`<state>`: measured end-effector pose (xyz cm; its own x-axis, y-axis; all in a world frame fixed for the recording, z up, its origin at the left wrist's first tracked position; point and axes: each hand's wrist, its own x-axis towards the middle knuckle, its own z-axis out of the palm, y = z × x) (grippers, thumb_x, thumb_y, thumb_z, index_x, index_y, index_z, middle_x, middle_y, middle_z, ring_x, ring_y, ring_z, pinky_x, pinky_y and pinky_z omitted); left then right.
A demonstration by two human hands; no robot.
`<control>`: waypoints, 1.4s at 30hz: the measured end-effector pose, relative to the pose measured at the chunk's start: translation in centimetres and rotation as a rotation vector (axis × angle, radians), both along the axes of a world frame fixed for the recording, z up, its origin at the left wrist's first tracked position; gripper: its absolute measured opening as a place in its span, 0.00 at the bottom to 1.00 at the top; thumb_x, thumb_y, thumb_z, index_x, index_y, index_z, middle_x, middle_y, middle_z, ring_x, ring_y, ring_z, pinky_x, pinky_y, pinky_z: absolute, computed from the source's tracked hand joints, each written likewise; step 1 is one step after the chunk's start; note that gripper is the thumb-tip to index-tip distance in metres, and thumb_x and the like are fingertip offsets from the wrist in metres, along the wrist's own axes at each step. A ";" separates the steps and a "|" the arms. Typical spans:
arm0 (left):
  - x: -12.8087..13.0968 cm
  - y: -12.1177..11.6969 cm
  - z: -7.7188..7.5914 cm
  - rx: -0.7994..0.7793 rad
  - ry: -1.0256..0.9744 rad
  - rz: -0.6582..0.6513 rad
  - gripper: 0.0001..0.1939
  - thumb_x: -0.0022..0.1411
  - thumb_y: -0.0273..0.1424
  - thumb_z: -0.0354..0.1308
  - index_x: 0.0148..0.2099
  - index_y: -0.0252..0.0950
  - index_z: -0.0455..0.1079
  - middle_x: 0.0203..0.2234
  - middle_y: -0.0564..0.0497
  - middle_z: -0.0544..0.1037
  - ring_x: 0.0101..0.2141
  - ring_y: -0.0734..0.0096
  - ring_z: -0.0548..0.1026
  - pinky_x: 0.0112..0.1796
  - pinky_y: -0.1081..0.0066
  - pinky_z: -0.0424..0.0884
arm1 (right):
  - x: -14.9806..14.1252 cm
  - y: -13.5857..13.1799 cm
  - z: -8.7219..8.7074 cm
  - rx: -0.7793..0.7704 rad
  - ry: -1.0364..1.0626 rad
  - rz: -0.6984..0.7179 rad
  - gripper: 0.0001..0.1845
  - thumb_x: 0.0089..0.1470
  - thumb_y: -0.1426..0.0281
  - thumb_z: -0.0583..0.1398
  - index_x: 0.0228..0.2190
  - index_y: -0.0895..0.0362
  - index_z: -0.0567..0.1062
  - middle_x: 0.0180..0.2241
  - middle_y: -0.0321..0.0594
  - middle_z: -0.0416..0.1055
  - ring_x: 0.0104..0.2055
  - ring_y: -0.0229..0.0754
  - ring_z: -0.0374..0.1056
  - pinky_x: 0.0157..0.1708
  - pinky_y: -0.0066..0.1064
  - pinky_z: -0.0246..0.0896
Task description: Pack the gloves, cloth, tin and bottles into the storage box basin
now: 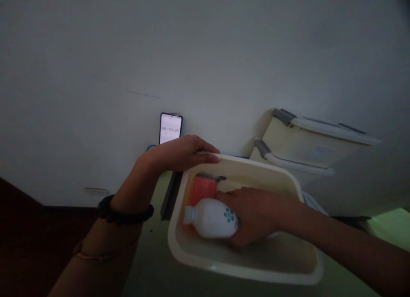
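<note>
A cream plastic basin (pixel 250 271) is tilted towards me, with its inside showing. My left hand (pixel 188 154) pinches the basin's far left rim, thumb inside and fingers over the edge. Down inside the basin, my right hand (pixel 253 214) is wrapped round the base of a white bottle (pixel 211 218). The bottle lies on its side, its white cap (pixel 188 215) pointing left and a teal flower mark near my fingers. Behind it lies a red mesh pouch (pixel 204 189) with a dark checked edge. Part of the pouch is hidden by the bottle.
A phone (pixel 171 128) showing a timer leans against the white wall behind the basin. Two lidded storage boxes (pixel 307 139) are stacked at the right. Below the basin is a pale green surface (pixel 150 254).
</note>
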<state>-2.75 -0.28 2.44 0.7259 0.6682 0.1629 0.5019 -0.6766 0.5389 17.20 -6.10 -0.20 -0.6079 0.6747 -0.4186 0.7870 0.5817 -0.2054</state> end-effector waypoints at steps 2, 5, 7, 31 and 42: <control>0.1 0.0 0.0 -0.010 -0.010 -0.021 0.16 0.62 0.37 0.47 0.44 0.39 0.72 0.37 0.53 0.78 0.35 0.71 0.74 0.36 0.77 0.63 | 0.0 0.0 0.1 -0.013 -0.010 0.019 0.40 0.33 0.53 0.62 0.49 0.52 0.64 0.40 0.46 0.72 0.38 0.54 0.70 0.35 0.42 0.62; 0.2 0.0 0.0 -0.002 -0.008 -0.037 0.16 0.62 0.37 0.47 0.44 0.38 0.73 0.36 0.53 0.78 0.34 0.72 0.73 0.35 0.77 0.63 | 0.0 0.4 0.7 -0.083 -0.036 0.027 0.42 0.33 0.47 0.61 0.50 0.53 0.64 0.39 0.46 0.73 0.37 0.53 0.69 0.35 0.42 0.63; 0.2 0.0 -0.1 0.016 -0.009 -0.020 0.16 0.61 0.38 0.47 0.43 0.37 0.73 0.36 0.52 0.78 0.34 0.71 0.73 0.35 0.76 0.63 | 0.0 0.7 1.2 -0.152 -0.045 0.025 0.45 0.32 0.43 0.59 0.49 0.54 0.65 0.40 0.47 0.72 0.38 0.54 0.69 0.36 0.42 0.62; 0.2 -0.2 0.3 0.074 0.064 0.125 0.17 0.60 0.41 0.47 0.43 0.40 0.74 0.35 0.54 0.78 0.33 0.70 0.73 0.35 0.76 0.63 | 0.2 1.4 1.4 -0.166 0.079 0.047 0.39 0.39 0.42 0.54 0.46 0.56 0.68 0.38 0.45 0.72 0.36 0.48 0.68 0.35 0.35 0.61; -0.4 0.7 -0.6 -0.054 0.348 0.157 0.17 0.57 0.42 0.50 0.41 0.37 0.72 0.30 0.50 0.77 0.29 0.68 0.71 0.30 0.73 0.61 | -0.3 1.1 0.4 -0.295 0.053 0.139 0.37 0.40 0.44 0.56 0.44 0.58 0.68 0.34 0.44 0.73 0.31 0.45 0.69 0.28 0.31 0.60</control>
